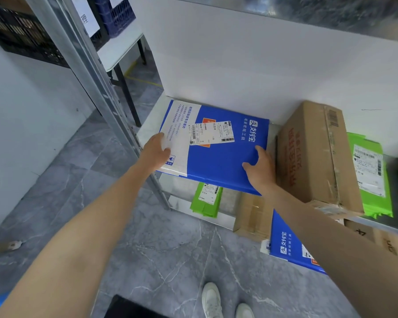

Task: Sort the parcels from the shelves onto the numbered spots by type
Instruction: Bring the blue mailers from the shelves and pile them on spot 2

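A flat blue and white parcel (216, 157) with a shipping label lies on the metal shelf (147, 125), its near edge sticking out past the shelf front. My left hand (155, 153) holds its near left corner, fingers on the white part and the thumb hidden. At the parcel's right edge, close to a brown cardboard box (315, 152), my right hand (260, 167) grips it with thumb and fingers on top.
A green poly bag (369, 173) lies to the right of the brown box. The shelf below holds another green bag (206, 199), a small cardboard box (251, 216) and a second blue parcel (287, 244). The shelf's metal upright (94, 83) stands at the left. Grey floor lies below.
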